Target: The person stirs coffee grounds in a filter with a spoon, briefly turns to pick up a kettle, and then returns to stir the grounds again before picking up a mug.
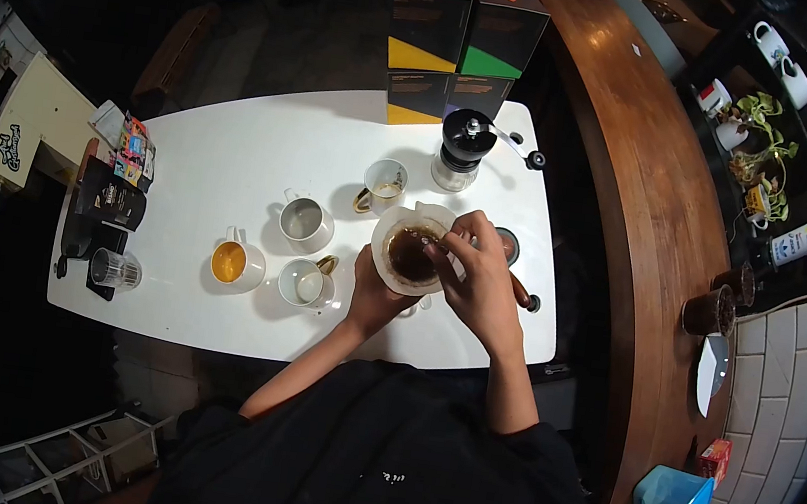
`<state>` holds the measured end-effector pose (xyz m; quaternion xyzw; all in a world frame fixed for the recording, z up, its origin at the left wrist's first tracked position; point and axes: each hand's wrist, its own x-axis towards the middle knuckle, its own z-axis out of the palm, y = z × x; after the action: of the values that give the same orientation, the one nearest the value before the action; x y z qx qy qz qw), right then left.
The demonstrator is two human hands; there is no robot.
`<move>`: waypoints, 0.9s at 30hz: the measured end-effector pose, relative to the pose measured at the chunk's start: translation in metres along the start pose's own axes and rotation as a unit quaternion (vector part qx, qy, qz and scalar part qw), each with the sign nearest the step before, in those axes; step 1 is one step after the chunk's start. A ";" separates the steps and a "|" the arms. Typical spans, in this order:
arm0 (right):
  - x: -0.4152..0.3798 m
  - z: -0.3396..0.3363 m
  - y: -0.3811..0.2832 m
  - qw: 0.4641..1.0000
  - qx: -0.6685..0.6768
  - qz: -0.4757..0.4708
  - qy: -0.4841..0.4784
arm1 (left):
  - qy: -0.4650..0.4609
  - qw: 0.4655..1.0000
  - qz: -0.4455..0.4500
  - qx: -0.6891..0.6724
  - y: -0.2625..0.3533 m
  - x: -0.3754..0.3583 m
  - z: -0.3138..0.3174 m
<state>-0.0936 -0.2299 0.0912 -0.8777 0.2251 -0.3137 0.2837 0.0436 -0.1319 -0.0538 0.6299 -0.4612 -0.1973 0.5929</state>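
Note:
Above the front part of the white table, my left hand (373, 294) is closed around the side of a coffee dripper lined with a pale paper filter (386, 257). Dark brown coffee (410, 256) fills the middle of the filter. My right hand (483, 280) reaches over the dripper's right rim with its fingers curled together. Its fingertips are over the coffee, and what they pinch, if anything, is too small to make out. Close to the left hand stand a white cup with a gold handle (302, 283) and a grey-white mug (306, 225). The dripper's underside is hidden.
A hand coffee grinder (458, 153) stands behind the dripper, near another gold-handled mug (387, 182). Black boxes (429, 28) are stacked at the back. A mug with an orange inside (236, 264) and a ribbed glass (114, 269) are leftward. A wooden counter (624, 178) runs along the right.

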 end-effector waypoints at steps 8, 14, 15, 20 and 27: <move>-0.004 -0.003 0.001 0.992 -0.096 -0.002 0.082 | 0.015 0.997 0.051 0.058 -0.008 -0.001 0.000; -0.015 0.009 0.006 0.997 -0.052 0.012 0.064 | 0.003 0.993 0.063 0.103 0.003 0.000 -0.004; -0.016 0.012 0.014 0.995 -0.018 0.043 0.084 | 0.001 0.993 0.063 0.103 -0.004 -0.001 -0.004; -0.019 0.005 0.028 0.972 0.119 0.161 0.126 | -0.017 0.980 0.089 0.176 -0.028 -0.004 0.000; -0.019 0.008 0.051 0.940 0.230 0.211 0.137 | -0.005 0.987 0.088 0.138 -0.033 -0.008 -0.003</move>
<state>-0.1127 -0.2539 0.0454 -0.6694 0.3635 -0.4071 0.5041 0.0539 -0.1282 -0.0860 0.6613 -0.5405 -0.0818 0.5136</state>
